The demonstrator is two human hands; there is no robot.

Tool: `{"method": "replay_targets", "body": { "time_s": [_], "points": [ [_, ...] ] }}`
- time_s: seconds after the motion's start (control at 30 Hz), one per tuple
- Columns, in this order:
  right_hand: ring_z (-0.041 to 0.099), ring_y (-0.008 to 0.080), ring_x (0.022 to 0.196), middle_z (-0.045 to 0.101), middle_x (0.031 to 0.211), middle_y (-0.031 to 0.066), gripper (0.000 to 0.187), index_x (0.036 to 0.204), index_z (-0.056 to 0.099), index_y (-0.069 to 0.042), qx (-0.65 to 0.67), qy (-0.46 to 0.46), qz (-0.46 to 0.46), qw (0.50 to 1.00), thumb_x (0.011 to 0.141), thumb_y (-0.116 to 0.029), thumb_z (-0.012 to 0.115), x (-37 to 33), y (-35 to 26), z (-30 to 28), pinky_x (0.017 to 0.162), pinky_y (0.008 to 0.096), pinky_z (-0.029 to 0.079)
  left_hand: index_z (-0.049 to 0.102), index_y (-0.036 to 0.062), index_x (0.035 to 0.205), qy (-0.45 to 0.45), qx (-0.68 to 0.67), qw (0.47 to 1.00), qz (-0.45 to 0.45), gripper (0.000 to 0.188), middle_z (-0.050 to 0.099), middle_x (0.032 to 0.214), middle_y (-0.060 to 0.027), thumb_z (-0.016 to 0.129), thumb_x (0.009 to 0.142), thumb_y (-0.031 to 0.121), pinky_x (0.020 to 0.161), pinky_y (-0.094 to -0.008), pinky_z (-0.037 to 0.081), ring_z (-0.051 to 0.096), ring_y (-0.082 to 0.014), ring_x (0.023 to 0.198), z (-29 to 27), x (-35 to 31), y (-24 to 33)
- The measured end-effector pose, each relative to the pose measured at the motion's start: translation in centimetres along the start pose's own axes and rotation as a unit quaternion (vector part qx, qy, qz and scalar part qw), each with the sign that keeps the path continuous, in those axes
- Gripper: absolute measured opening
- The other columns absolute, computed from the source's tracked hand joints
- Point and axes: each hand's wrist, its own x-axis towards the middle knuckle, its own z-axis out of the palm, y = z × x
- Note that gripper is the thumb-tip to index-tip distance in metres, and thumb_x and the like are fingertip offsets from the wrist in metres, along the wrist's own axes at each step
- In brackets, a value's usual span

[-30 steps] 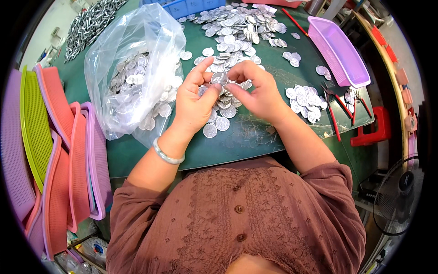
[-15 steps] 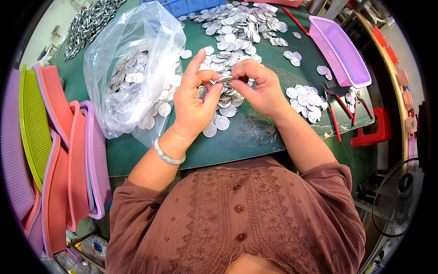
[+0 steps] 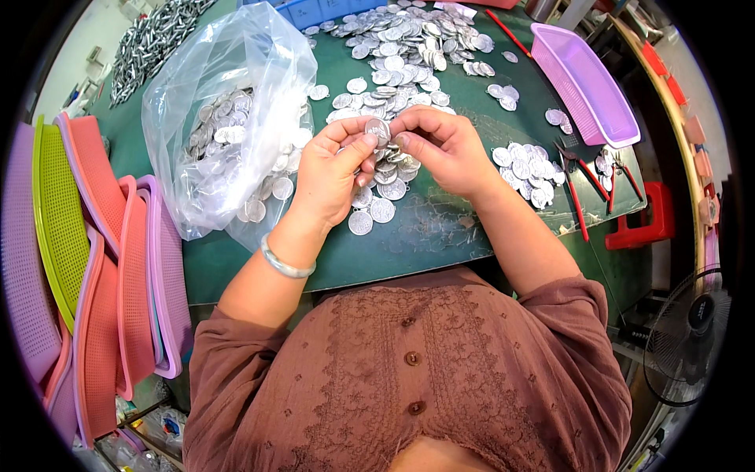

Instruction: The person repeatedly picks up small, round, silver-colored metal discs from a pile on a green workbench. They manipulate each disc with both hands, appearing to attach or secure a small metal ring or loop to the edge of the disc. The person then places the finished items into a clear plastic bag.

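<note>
L hand (image 3: 334, 173) pinching disc (image 3: 377, 131), R hand (image 3: 444, 153) at its rim, can't tell if clamped, disc pile (image 3: 401, 59) beyond both, bag (image 3: 189, 86) left of L hand

Discs (image 3: 425, 39) on the bench (image 3: 393, 252), between bag (image 3: 271, 55) and tray (image 3: 590, 86)
Another pile (image 3: 525, 173) lies right of the right hand (image 3: 452, 151), pliers (image 3: 576, 203) beyond it; baskets (image 3: 135, 283) stand left of the bag, a fan (image 3: 683, 342) far right.

Purp. basket (image 3: 594, 90) upper R, red stool (image 3: 659, 211) below, blk fan (image 3: 699, 313) lower R.
</note>
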Motion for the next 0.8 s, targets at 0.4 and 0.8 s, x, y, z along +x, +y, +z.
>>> {"method": "replay_targets", "body": {
  "time_s": [0.4,0.8],
  "points": [
    [0.055,0.0103,0.071,0.061,0.082,0.0064,0.014,0.090,0.060,-0.001,-0.089,0.081,0.064,0.991,0.077,-0.005,0.054,0.7,0.9,-0.7,0.066,0.0233,0.044,0.053,0.0028,0.090,-0.017,-0.211,0.973,-0.093,0.014,0.050,0.078,-0.0075,0.051,0.083,0.016,0.048,-0.0204,0.037,0.045,-0.0137,0.063,-1.8,0.8,0.3],
    [0.052,0.0298,0.079,0.054,0.078,0.0121,0.021,0.073,0.062,-0.004,-0.497,-0.046,-0.069,0.864,0.066,-0.025,0.063,3.1,1.3,-0.2,0.070,0.0385,0.043,0.053,0.0056,0.093,0.068,-0.169,0.979,-0.091,0.015,0.058,0.087,-0.0090,0.052,0.083,0.017,0.056,-0.0249,0.047,0.057,-0.0187,0.074,-1.6,0.8,1.0]
  ]
}}
